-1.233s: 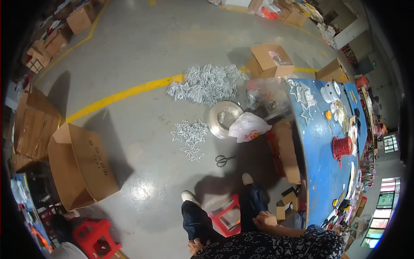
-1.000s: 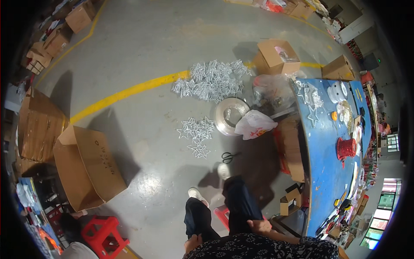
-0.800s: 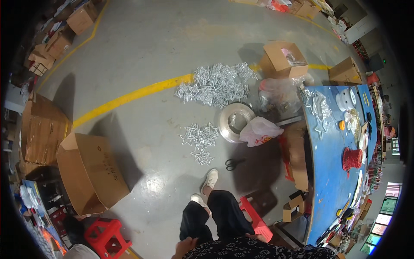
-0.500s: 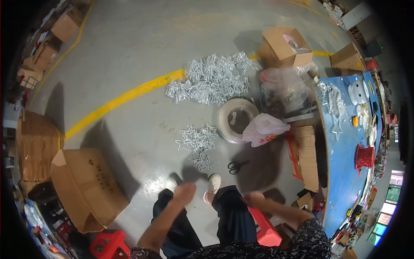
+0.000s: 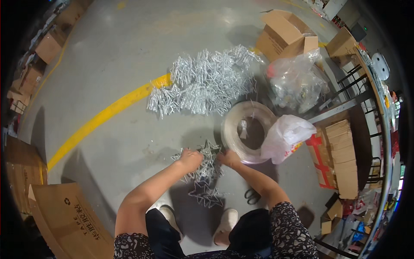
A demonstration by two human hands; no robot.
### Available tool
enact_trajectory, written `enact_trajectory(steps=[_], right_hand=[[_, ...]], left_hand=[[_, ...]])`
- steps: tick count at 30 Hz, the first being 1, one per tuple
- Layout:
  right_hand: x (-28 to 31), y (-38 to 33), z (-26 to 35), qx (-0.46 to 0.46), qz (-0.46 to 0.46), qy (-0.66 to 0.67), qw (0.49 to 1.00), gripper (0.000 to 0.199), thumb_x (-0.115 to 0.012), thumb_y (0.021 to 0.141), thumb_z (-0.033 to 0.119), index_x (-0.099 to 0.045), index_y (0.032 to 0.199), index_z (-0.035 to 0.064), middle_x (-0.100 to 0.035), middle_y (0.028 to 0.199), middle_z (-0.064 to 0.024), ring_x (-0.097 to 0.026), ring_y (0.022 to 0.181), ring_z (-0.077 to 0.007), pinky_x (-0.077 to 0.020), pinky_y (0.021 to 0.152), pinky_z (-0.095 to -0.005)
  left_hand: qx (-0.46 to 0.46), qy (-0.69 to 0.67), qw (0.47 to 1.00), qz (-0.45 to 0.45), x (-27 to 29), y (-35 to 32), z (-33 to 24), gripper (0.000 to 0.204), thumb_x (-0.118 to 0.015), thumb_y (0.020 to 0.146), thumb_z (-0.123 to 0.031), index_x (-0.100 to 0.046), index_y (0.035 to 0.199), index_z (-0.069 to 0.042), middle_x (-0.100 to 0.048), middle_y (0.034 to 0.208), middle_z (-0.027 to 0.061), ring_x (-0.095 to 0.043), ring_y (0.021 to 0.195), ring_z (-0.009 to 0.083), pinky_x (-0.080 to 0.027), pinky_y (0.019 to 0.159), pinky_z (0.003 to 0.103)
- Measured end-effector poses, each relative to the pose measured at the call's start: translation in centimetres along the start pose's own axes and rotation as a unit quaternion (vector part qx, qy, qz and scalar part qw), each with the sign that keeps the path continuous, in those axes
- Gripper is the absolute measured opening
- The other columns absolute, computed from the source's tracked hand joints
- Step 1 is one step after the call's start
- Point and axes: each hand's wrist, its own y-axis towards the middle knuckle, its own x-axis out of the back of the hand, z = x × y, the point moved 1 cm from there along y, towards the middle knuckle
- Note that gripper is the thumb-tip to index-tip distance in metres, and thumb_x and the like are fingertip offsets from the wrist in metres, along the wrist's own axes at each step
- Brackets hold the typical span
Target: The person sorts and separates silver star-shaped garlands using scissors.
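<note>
Both arms have come forward since half a second back: then only the left forearm swung out over the floor, and now the person is bent low with both hands down on the small pile of silver stars (image 5: 202, 172) in front of their shoes. Left hand (image 5: 190, 159) sits on the pile's upper left edge, fingers curled down into the wire as if gripping a star, though from here I cannot tell just how much they hold. Right hand (image 5: 228, 159) is at the pile's upper right, close by the topmost star, its fingers tucked under and mostly hidden; closed on a star point, I would judge, but not surely.

The pile lies on the bare floor (image 5: 129, 64), just left of the big clear reel (image 5: 248, 131) and near the scissors (image 5: 252, 196). A far larger heap (image 5: 207, 82) of the same stars lies well beyond, across the yellow line (image 5: 103, 116). A white bag (image 5: 286, 138) leans against the reel, and a clear sack (image 5: 297, 82) stands behind it by an open box (image 5: 282, 32).

The step looks like picking stars off the small pile. The frames interlock, so the next move would call for lifting one free gently, without dragging its neighbours along.
</note>
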Motion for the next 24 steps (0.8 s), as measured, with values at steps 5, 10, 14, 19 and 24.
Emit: enact_trajectory(steps=[5, 10, 14, 19, 24], right_hand=[[1.7, 0.3, -1.3, 0.008, 0.062, 0.003, 0.998, 0.045, -0.066, 0.076, 0.046, -0.069, 0.068, 0.0024, -0.066, 0.063, -0.0110, -0.067, 0.061, -0.0207, -0.0531, 0.059, -0.0335], [3.8, -3.2, -0.6, 0.055, 0.121, 0.104, 0.986, 0.038, -0.067, 0.078, 0.035, -0.068, 0.063, 0.0007, -0.065, 0.058, -0.0091, -0.064, 0.056, -0.0186, -0.0505, 0.049, -0.0312], [6.2, -3.1, -2.2, -0.055, 0.135, 0.280, 0.949, 0.032, -0.064, 0.082, 0.032, -0.067, 0.078, 0.0007, -0.065, 0.065, -0.0070, -0.062, 0.052, -0.0159, -0.0485, 0.044, -0.0300], [12.3, -7.6, 2.7, 0.068, 0.172, 0.484, 0.855, 0.020, -0.063, 0.090, 0.024, -0.060, 0.083, 0.0055, -0.064, 0.071, -0.0050, -0.064, 0.063, -0.0139, -0.0474, 0.053, -0.0241], [15.2, -10.1, 6.2, 0.193, 0.153, 0.530, 0.812, 0.016, -0.062, 0.091, 0.022, -0.061, 0.090, 0.0062, -0.064, 0.069, -0.0060, -0.064, 0.060, -0.0142, -0.0483, 0.050, -0.0247]], left_hand=[[-0.028, 0.064, 0.997, 0.042, 0.9, 4.7, 1.2, 0.025, -0.058, 0.081, -0.025, -0.066, 0.094, -0.005, -0.068, 0.093, 0.0155, -0.066, 0.090, 0.0325, -0.051, 0.078, 0.045], [-0.013, 0.039, 0.999, -0.025, 3.9, 4.2, 0.5, 0.029, -0.057, 0.084, -0.029, -0.066, 0.095, -0.003, -0.067, 0.095, 0.0186, -0.065, 0.092, 0.0337, -0.050, 0.081, 0.046], [0.055, -0.001, 0.998, -0.030, 7.8, 4.9, -1.3, 0.032, -0.055, 0.087, -0.032, -0.065, 0.098, -0.003, -0.067, 0.096, 0.0198, -0.064, 0.094, 0.0350, -0.050, 0.083, 0.047], [0.087, -0.192, 0.956, -0.205, 9.2, 3.0, 2.0, 0.034, -0.057, 0.088, -0.030, -0.064, 0.107, -0.003, -0.066, 0.100, 0.0185, -0.063, 0.096, 0.0333, -0.051, 0.081, 0.042], [0.017, -0.562, 0.782, -0.268, 14.7, -1.5, 1.0, 0.036, -0.053, 0.094, -0.028, -0.059, 0.120, -0.003, -0.067, 0.109, 0.0098, -0.064, 0.096, 0.0217, -0.051, 0.079, 0.036]])
